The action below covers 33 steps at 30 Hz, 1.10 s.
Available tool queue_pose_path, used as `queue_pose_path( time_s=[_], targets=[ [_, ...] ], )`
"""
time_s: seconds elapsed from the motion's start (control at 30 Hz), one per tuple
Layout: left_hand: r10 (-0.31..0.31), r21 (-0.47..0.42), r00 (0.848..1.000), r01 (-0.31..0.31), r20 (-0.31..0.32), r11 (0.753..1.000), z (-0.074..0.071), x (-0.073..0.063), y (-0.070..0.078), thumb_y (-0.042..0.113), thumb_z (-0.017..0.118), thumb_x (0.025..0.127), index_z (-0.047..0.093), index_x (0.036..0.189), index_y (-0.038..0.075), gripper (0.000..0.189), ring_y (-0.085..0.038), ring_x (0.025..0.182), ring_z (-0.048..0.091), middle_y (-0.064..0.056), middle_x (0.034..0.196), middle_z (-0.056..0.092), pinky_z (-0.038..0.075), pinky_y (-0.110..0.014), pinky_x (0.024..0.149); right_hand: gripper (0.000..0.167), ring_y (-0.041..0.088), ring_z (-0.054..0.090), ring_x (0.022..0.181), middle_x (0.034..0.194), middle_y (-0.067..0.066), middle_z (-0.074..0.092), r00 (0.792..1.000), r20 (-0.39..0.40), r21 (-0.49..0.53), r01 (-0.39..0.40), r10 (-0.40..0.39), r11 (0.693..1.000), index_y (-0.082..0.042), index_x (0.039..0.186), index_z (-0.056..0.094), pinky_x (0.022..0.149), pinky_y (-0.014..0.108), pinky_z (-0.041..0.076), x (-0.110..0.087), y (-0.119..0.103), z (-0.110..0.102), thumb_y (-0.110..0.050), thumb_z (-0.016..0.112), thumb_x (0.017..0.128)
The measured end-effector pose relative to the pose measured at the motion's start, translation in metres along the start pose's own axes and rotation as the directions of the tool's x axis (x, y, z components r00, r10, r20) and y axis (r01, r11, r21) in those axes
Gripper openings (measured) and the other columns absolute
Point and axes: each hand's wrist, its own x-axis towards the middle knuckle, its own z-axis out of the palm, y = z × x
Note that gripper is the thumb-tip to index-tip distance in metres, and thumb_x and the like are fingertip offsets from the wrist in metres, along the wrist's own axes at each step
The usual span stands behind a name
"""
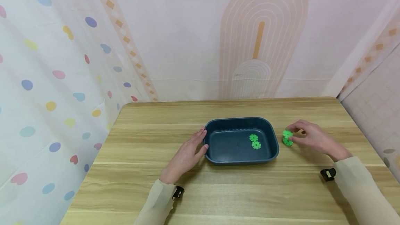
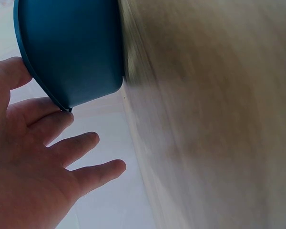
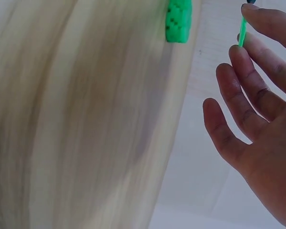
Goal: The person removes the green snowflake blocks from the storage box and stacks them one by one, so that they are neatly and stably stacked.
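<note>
A dark blue rectangular basin (image 1: pixel 231 147) stands on the wooden table with two green notched plastic discs (image 1: pixel 256 145) lying in it, toward its right side. With fingers extended, my left hand (image 1: pixel 185 155) touches the basin's left rim; in the left wrist view its thumb and index finger (image 2: pixel 50 125) meet that rim. To the right of the basin, my right hand (image 1: pixel 314 140) pinches one thin green disc (image 3: pixel 242 32) between thumb and fingertips. The held disc is above a short stack of green discs (image 3: pixel 178 24), apart from it in the right wrist view.
The wooden table (image 1: pixel 150 176) ends at a back edge along a patterned curtain (image 1: pixel 181 44). Another stretch of curtain with coloured dots hangs at the left. Black straps (image 1: pixel 328 174) sit at both wrists.
</note>
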Motion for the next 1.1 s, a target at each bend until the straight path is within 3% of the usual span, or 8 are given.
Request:
queue_pose_path(
  time_s=[0.1,0.6,1.1],
  targets=[
    [-0.002,-0.001,1.000,0.002,0.003,1.000,0.000,0.000,0.000,0.034,0.051,0.110,0.035,0.160,0.004,0.060,-0.034,0.153,0.030,-0.009,0.168,0.028,0.028,-0.050,0.122,0.029,0.028,0.063,0.103,0.114,0.009,0.069,1.000,0.014,0.004,-0.005,0.005,1.000,-0.002,0.119,0.072,0.084,0.037,0.055,0.000,0.002,0.000,-0.011,0.078,0.092],
    [-0.009,-0.008,1.000,0.009,0.008,1.000,-0.001,-0.001,0.001,0.034,0.051,0.110,0.035,0.161,0.004,0.061,-0.033,0.154,0.029,-0.008,0.169,0.027,0.028,-0.050,0.123,0.025,0.026,0.064,0.099,0.110,0.008,0.069,0.997,0.082,0.009,0.006,-0.007,1.000,0.000,0.114,0.072,0.085,0.042,0.057,0.001,0.010,0.007,-0.006,0.078,0.091],
    [-0.010,-0.016,1.000,0.010,0.013,1.000,-0.001,-0.001,0.001,0.034,0.051,0.110,0.035,0.161,0.005,0.061,-0.033,0.154,0.029,-0.007,0.169,0.026,0.027,-0.050,0.123,0.027,0.018,0.059,0.092,0.108,0.006,0.068,0.992,0.121,0.028,-0.023,0.020,0.999,0.001,0.116,0.071,0.078,0.031,0.054,0.003,0.012,0.011,-0.007,0.078,0.091]
  ],
)
